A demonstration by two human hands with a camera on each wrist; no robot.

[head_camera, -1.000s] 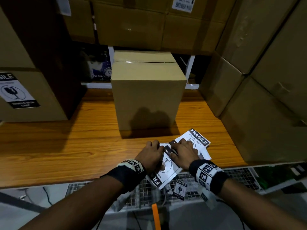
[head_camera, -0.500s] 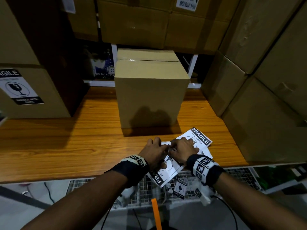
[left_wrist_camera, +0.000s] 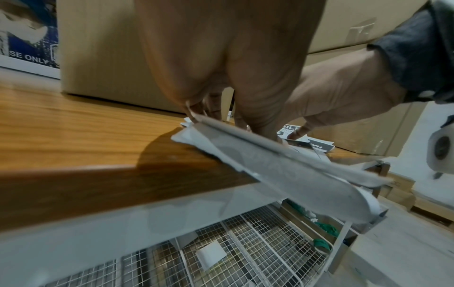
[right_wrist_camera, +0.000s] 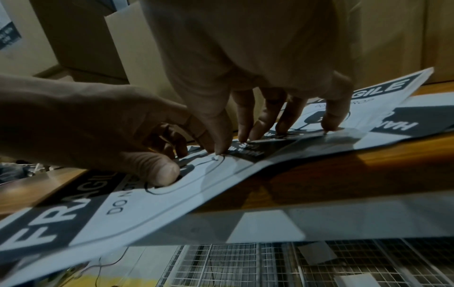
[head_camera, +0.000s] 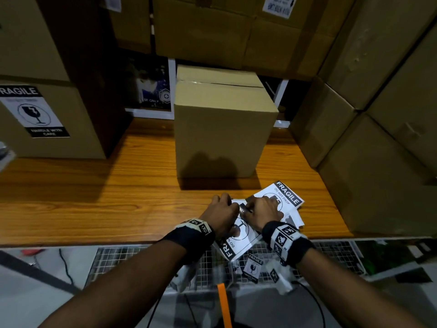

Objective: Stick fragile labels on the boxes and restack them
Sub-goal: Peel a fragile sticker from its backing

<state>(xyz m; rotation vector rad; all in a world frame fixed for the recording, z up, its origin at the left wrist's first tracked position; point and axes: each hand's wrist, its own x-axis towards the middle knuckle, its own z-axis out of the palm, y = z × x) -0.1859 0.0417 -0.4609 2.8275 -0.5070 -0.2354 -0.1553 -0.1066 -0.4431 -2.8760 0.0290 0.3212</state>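
A plain taped cardboard box (head_camera: 222,129) stands on the wooden table (head_camera: 94,197), just behind my hands. White and black fragile labels lie in a loose pile (head_camera: 287,197) near the table's front edge. The top label (head_camera: 238,242) overhangs that edge. My left hand (head_camera: 222,213) pinches this label, thumb (right_wrist_camera: 162,172) on its face, and its left edge (left_wrist_camera: 282,167) is lifted off the wood. My right hand (head_camera: 261,209) has straight fingers, their tips (right_wrist_camera: 329,124) down on the labels, with thumb and forefinger on the top label's dark band.
A box with a fragile label (head_camera: 47,119) stands at the left. Stacked boxes (head_camera: 378,162) wall the right side and more boxes (head_camera: 212,31) hang over the back. Below the table edge is a wire mesh shelf (head_camera: 331,254) holding a small label (head_camera: 254,266).
My hands have drawn closer together over the top label. The left hand has raised the label's edge off the table. The box has not moved.
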